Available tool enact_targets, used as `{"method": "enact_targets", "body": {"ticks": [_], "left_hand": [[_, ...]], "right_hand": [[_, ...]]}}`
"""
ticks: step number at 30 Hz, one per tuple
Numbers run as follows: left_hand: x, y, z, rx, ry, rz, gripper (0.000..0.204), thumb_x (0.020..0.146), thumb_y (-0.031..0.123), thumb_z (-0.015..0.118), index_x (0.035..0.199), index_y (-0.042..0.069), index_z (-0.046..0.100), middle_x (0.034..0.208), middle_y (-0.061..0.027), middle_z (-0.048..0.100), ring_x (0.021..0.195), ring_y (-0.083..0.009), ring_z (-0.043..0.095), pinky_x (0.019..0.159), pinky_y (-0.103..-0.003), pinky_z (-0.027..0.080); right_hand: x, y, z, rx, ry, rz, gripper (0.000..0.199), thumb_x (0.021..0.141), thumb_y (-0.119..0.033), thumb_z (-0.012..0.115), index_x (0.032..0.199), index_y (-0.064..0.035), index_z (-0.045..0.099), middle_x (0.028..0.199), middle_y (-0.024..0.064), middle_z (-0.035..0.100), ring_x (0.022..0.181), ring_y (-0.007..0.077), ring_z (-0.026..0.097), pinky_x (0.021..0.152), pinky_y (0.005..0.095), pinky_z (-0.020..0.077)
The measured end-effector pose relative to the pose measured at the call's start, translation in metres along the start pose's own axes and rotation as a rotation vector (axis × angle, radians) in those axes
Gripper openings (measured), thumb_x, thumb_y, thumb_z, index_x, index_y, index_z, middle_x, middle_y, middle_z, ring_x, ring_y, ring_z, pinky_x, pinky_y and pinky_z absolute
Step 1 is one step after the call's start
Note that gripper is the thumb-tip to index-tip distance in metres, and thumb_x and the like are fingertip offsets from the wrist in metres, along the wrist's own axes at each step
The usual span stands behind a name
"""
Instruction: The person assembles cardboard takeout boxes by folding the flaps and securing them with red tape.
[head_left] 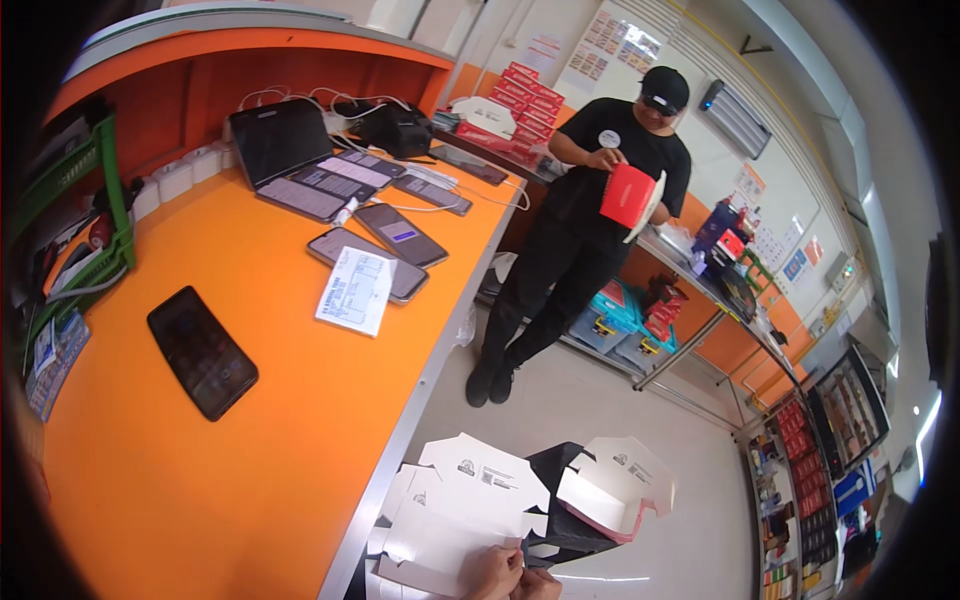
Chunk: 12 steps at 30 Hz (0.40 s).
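Note:
At the lower edge, a white cardboard takeaway box (460, 515) lies opened out, its flaps spread and small dark print on its lid panel. My left hand (493, 574) has its fingers curled on the box's right edge. Close beside it, my right hand (538, 584) pinches at the same edge; its lower part is cut off by the picture. Just to the right, a second box (605, 490), folded up with its lid raised, rests on a black stand (565, 530). Its inside is white, and its outer wall looks reddish.
To the left stands an orange counter (250, 480) with a phone (203, 352), several more phones, paper slips (357, 290) and a laptop (290, 155). Across the floor, a co-worker (620, 170) holds a red box (630, 198). Shelves (795, 470) stand far right.

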<state>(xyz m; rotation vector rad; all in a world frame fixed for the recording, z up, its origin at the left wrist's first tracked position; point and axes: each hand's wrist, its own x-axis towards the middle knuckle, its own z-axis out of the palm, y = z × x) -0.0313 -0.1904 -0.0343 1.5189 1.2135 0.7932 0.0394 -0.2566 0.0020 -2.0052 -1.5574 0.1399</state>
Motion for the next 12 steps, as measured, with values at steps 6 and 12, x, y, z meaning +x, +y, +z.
{"method": "enact_targets", "body": {"ticks": [6, 12], "left_hand": [[0.007, 0.011, -0.016, -0.097, -0.112, 0.024, 0.027, 0.082, 0.025, 0.057, 0.079, -0.001, 0.064, 0.07, -0.0224, 0.062, 0.068, -0.0381, 0.062, 0.063, -0.045, 0.047], [-0.007, 0.003, -0.007, -0.051, -0.146, 0.133, 0.024, 0.08, 0.021, 0.056, 0.081, -0.003, 0.063, 0.07, -0.0258, 0.06, 0.068, -0.0388, 0.061, 0.062, -0.047, 0.045]], "right_hand": [[0.009, 0.037, -0.018, 0.451, -0.321, 0.305, 0.028, 0.089, -0.023, 0.06, 0.089, 0.0037, 0.067, 0.086, 0.0112, 0.068, 0.08, 0.0184, 0.062, 0.074, 0.0323, 0.0476], [0.04, 0.095, -0.024, 0.887, -0.183, 0.553, 0.061, 0.08, -0.032, 0.071, 0.122, 0.0045, 0.048, 0.104, 0.0207, 0.059, 0.085, 0.023, 0.064, 0.073, 0.0343, 0.0522]]}}
